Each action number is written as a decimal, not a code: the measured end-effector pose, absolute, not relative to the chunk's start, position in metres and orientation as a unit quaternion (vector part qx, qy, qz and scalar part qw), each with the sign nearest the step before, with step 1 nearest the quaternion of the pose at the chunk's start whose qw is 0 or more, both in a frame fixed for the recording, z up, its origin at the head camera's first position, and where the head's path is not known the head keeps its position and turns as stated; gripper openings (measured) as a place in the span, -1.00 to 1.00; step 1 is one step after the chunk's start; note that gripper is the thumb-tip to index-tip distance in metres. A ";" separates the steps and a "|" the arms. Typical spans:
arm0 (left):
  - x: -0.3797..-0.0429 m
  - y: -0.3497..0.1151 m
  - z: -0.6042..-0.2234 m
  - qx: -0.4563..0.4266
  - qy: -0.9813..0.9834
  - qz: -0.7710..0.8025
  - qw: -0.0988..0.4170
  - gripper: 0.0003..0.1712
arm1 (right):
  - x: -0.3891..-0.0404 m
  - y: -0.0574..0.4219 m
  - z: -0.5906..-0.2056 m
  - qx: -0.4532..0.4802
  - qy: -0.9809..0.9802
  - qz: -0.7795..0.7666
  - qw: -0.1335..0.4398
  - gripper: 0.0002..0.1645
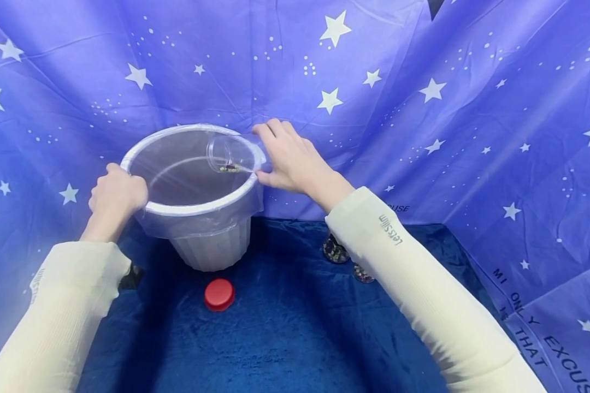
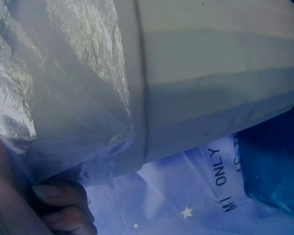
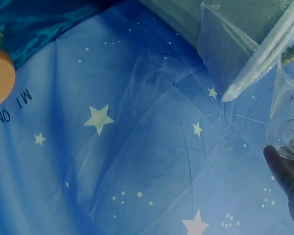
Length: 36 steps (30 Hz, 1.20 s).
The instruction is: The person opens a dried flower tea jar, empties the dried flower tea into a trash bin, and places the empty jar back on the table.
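Observation:
A white ribbed waste bin (image 1: 211, 251) stands upright, with a clear plastic liner (image 1: 201, 225) folded over its rim. My left hand (image 1: 118, 188) grips the rim at the near left, fingers curled against the liner in the left wrist view. At the right side, my right hand (image 1: 295, 155) holds a clear plastic cup (image 3: 284, 115) by its base end. The cup lies tipped on its side, its mouth over the bin's opening. Small yellowish and dark bits (image 1: 229, 168) rest inside near the mouth. The bin's bottom is hard to make out.
A red round lid (image 1: 219, 295) lies on the dark blue cloth (image 1: 255, 344) in front of the bin. Two containers of mixed bits, one a dark jar (image 1: 335, 251), stand partly behind the right sleeve. A star-printed purple curtain (image 1: 285, 65) hangs close behind.

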<state>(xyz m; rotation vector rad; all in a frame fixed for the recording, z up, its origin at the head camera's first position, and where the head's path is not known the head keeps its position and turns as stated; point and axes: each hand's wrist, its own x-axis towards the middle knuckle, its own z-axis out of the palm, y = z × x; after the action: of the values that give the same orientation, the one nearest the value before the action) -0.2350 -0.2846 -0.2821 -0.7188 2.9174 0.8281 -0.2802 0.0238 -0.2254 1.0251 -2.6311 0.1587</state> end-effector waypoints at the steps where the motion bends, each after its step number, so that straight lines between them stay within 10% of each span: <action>1: -0.235 -0.284 -0.282 -0.231 0.936 0.266 0.013 -0.23 | -0.280 0.024 -0.225 0.363 -0.917 0.049 0.159 -0.13; 17: -0.236 -0.284 -0.283 -0.231 0.936 0.264 0.012 -0.23 | -0.280 0.020 -0.232 0.449 -0.859 -0.027 0.244 -0.43; 36: -0.235 -0.284 -0.281 -0.228 0.937 0.265 0.015 -0.22 | -0.276 0.003 -0.240 0.455 -0.840 -0.138 0.262 -0.35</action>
<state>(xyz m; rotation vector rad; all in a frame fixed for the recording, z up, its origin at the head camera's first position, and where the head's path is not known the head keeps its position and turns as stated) -0.2352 -0.2844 -0.2807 -0.7104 2.9145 0.8249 -0.2763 0.0027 -0.2403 1.2306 -2.2733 -0.3723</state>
